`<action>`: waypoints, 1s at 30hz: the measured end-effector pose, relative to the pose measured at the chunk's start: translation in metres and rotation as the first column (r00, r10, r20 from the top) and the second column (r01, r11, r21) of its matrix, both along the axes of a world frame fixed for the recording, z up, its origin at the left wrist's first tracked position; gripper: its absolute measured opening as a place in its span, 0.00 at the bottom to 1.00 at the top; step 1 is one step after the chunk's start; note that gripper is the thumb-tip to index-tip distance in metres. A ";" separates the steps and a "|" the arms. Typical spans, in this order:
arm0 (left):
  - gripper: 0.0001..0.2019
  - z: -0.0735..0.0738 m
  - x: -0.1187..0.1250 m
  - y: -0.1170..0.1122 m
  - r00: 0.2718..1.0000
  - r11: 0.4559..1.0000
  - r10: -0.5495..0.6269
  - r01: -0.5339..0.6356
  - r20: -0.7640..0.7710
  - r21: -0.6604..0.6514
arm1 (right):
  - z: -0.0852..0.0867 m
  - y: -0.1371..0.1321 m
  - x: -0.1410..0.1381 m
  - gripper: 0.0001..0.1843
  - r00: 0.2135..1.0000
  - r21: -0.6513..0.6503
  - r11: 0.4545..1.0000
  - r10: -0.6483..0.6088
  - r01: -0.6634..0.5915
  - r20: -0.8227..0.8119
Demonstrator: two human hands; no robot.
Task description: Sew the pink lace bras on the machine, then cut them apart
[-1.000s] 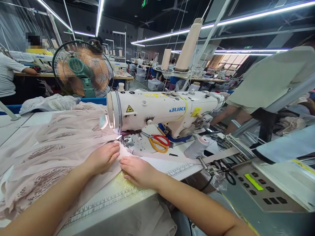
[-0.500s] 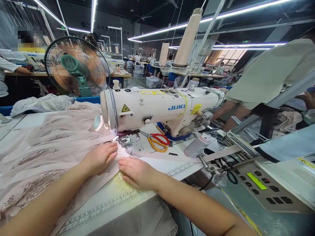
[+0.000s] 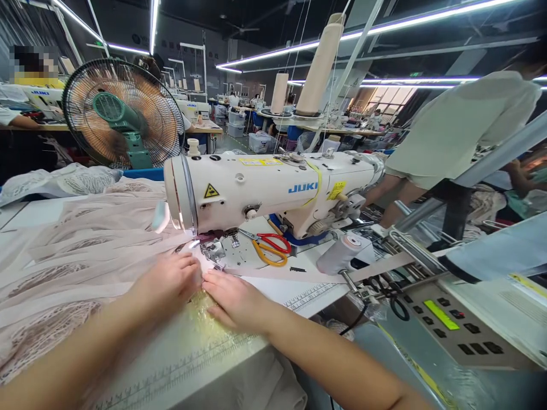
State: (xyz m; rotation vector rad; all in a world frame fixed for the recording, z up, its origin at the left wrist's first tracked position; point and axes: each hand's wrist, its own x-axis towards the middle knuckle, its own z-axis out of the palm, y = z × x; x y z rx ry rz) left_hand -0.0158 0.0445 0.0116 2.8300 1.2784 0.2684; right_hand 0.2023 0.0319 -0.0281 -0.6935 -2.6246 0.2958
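Pale pink fabric with lace panels (image 3: 115, 228) lies in folds left of the white sewing machine (image 3: 256, 182). Its edge runs under the needle area at the machine's head. My left hand (image 3: 168, 282), slightly blurred, is closed on the fabric's edge just in front of the needle. Beside it, my right hand (image 3: 237, 299) lies low on the table, fingers stretched toward the left fingertips and touching the edge, thumb apart. Scissors with red and orange handles (image 3: 272, 250) rest on the machine bed. A pale strip (image 3: 307, 276) runs from the right toward the needle.
A green fan (image 3: 123, 114) stands behind on the left. Thread cones (image 3: 320, 68) rise behind the machine, and a grey spool (image 3: 339, 253) lies to its right. A control panel (image 3: 444, 324) sits at the lower right. A person in pale clothes (image 3: 457, 125) stands beyond.
My left hand has drawn back slightly toward me and its fingers have curled in on the fabric, near my right fingertips. The whole view has shifted slightly.
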 end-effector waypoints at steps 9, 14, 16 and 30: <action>0.19 -0.025 -0.008 -0.025 0.982 0.966 -0.137 0.162 -0.130 0.201 | -0.004 0.000 -0.001 0.25 0.998 0.001 0.999 -0.051 0.051 -0.021; 0.19 -0.021 -0.021 -0.007 0.983 0.984 -0.117 0.135 -0.144 0.119 | -0.002 -0.001 -0.001 0.25 0.998 0.007 0.998 -0.060 0.059 0.021; 0.20 -0.023 -0.026 -0.001 0.984 0.982 -0.114 0.132 -0.139 0.134 | -0.002 0.000 -0.001 0.25 0.998 -0.001 0.998 -0.056 0.056 0.023; 0.21 -0.029 -0.043 0.034 0.972 0.971 -0.040 0.093 -0.233 0.222 | -0.002 0.002 0.000 0.23 0.999 -0.038 0.998 -0.042 0.041 -0.027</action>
